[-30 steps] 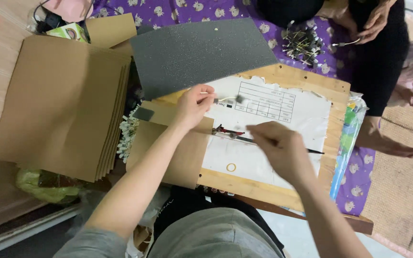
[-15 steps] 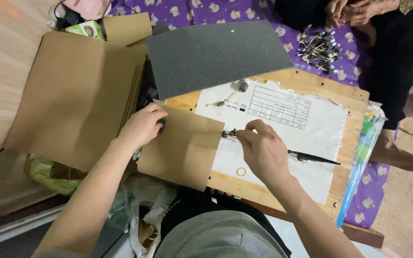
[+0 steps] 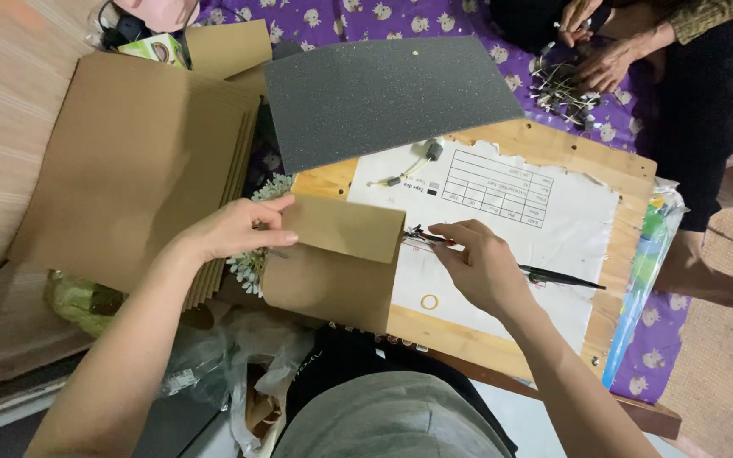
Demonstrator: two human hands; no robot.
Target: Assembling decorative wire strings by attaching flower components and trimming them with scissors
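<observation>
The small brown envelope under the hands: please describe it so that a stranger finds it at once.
Start at the wooden board with the white paper sheet. At its left edge lies the small brown envelope, its flap lifted by the left hand. Unlike the large cardboard stack beside it, it is small and folded.

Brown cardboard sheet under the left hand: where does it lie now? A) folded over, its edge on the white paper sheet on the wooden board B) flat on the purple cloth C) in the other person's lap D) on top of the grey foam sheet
A: the left hand pinches the brown cardboard sheet, folded over, its right edge overlapping the white paper sheet on the wooden board.
</observation>
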